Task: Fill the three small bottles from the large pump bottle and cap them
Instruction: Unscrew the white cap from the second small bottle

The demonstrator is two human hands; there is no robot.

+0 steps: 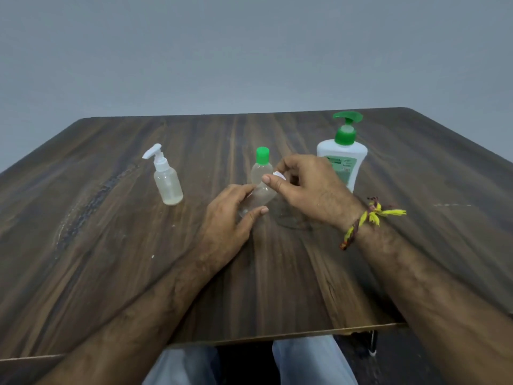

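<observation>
My left hand [231, 211] grips a small clear bottle [259, 197], tilted to the right above the middle of the table. My right hand [308, 186] pinches the white cap [279, 175] at that bottle's neck. Just behind stands a second small clear bottle [261, 169] with a green cap, upright. To the left a third small clear bottle [168, 187] with a white spray pump stands alone. The large white pump bottle [345, 159] with a green pump head rises at the back right, partly hidden by my right hand.
The dark wooden table [111, 259] ends at a near edge just above my knees. A faint wet ring [291, 220] marks the wood under my right wrist. A plain grey wall stands behind the table.
</observation>
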